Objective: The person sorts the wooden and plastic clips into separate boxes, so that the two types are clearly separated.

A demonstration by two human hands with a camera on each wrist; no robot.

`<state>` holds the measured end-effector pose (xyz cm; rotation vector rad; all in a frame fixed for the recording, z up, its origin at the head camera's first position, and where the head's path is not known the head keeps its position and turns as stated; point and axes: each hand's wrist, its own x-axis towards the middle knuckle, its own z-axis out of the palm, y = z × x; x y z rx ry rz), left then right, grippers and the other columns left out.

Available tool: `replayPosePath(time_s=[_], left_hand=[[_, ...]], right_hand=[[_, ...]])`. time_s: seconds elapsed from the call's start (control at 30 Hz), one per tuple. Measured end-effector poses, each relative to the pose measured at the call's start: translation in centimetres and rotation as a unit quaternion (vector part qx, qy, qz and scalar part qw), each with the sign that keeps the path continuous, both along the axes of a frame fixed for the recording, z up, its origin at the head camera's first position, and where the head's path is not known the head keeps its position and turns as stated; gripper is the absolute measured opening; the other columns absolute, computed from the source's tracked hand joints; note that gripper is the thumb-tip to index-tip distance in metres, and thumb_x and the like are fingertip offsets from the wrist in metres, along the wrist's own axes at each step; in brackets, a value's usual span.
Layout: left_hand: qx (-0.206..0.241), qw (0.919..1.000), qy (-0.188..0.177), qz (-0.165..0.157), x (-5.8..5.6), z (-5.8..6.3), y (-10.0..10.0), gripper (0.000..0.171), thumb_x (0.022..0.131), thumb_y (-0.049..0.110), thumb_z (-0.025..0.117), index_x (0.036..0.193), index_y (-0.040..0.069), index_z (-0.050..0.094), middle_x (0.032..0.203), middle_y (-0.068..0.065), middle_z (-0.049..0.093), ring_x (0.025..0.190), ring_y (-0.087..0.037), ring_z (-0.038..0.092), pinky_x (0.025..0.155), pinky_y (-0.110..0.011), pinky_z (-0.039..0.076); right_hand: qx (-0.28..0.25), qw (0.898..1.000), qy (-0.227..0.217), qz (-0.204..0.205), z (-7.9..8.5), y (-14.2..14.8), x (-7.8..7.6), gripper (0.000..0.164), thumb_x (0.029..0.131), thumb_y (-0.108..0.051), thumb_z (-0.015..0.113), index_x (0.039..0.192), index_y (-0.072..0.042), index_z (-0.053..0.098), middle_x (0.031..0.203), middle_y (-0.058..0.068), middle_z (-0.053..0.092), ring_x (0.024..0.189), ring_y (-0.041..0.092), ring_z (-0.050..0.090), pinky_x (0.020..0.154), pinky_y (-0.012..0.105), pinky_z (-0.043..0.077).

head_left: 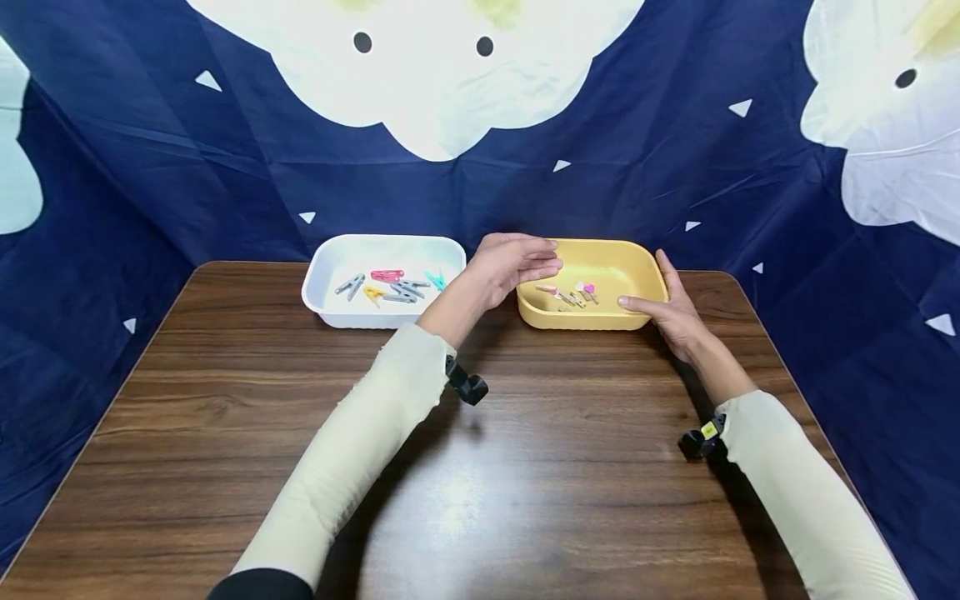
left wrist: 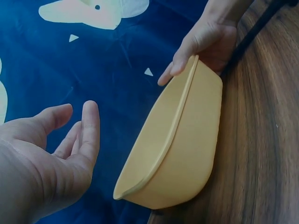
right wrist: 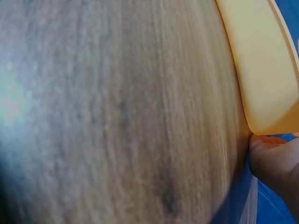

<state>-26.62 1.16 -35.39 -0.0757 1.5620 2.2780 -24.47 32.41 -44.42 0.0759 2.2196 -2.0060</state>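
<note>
A yellow plastic basin (head_left: 585, 319) stands at the back of the table with several small wooden clothespins (head_left: 573, 297) inside, some with pink hearts. My right hand (head_left: 675, 318) holds its right end, the thumb over the rim and the fingers along the outer side. Over the basin's left end in the head view is my left hand (head_left: 510, 265), fingers extended and nothing held. The left wrist view has that left hand (left wrist: 60, 158) apart from the basin (left wrist: 187, 149), its fingers slightly bent.
Left of the yellow basin stands a white basin (head_left: 360, 320) with several plastic clothespins (head_left: 405, 289) in grey, red, yellow and turquoise. Both are on a brown wooden table (head_left: 555, 467) near its back edge. Behind hangs a dark blue cloth (head_left: 660, 175) with white cloud shapes.
</note>
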Motion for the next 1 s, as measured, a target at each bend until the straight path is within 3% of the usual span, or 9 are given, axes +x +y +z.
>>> replayPosePath(time_s=[0.07,0.27,0.43,0.57,0.73,1.0], left_hand=[[0.003,1.0000,0.001,0.002,0.0,0.0,-0.3,0.006,0.102,-0.006,0.076,0.101,-0.001,0.079,0.091,-0.011,0.080,0.080,-0.019,0.081,0.082,-0.028,0.070],[0.003,0.9999,0.010,0.006,0.1,0.0,-1.3,0.005,0.101,-0.007,0.076,0.102,-0.002,0.077,0.089,-0.010,0.079,0.080,-0.019,0.081,0.079,-0.027,0.070],[-0.006,0.9997,0.023,0.007,0.2,0.1,-2.2,0.004,0.101,-0.005,0.077,0.104,-0.002,0.076,0.089,-0.010,0.079,0.080,-0.019,0.080,0.079,-0.027,0.070],[-0.015,0.9994,0.030,0.008,0.3,0.1,-3.2,0.005,0.101,-0.003,0.078,0.104,-0.002,0.076,0.088,-0.011,0.079,0.079,-0.019,0.080,0.078,-0.028,0.070],[-0.035,0.9983,0.047,0.007,0.5,0.1,-4.8,0.006,0.101,0.000,0.079,0.107,-0.001,0.076,0.088,-0.009,0.080,0.077,-0.017,0.080,0.079,-0.029,0.070],[-0.077,0.9944,0.073,0.002,1.3,0.1,-7.3,0.009,0.105,0.003,0.076,0.112,-0.002,0.078,0.094,-0.010,0.080,0.079,-0.018,0.082,0.080,-0.029,0.070]], right_hand=[[-0.006,1.000,-0.001,-0.006,0.0,-0.1,0.0,0.123,0.102,-0.005,0.081,0.182,-0.041,-0.006,0.193,0.001,0.003,0.175,0.027,0.024,0.110,0.009,0.050],[0.002,1.000,-0.006,-0.023,0.0,-0.2,0.2,0.118,0.104,-0.013,0.081,0.182,-0.041,-0.003,0.193,-0.003,-0.001,0.175,0.023,0.024,0.118,0.012,0.047],[-0.019,0.998,-0.003,-0.052,-0.1,-0.1,0.4,0.109,0.106,-0.023,0.080,0.184,-0.035,0.004,0.191,0.007,0.012,0.154,0.012,0.049,0.101,0.011,0.055],[-0.040,0.996,0.001,-0.084,-0.1,0.5,0.5,0.103,0.107,-0.027,0.079,0.184,-0.029,0.010,0.189,0.013,0.024,0.140,0.005,0.055,0.102,0.014,0.055],[0.011,0.994,0.006,-0.105,0.3,1.5,0.7,0.099,0.108,-0.034,0.078,0.184,-0.025,0.014,0.188,0.014,0.028,0.157,0.013,0.048,0.110,0.018,0.053],[0.130,0.987,0.041,-0.083,1.3,2.6,1.0,0.098,0.108,-0.039,0.077,0.183,-0.016,0.018,0.183,0.022,0.033,0.164,0.032,0.040,0.094,0.001,0.050]])
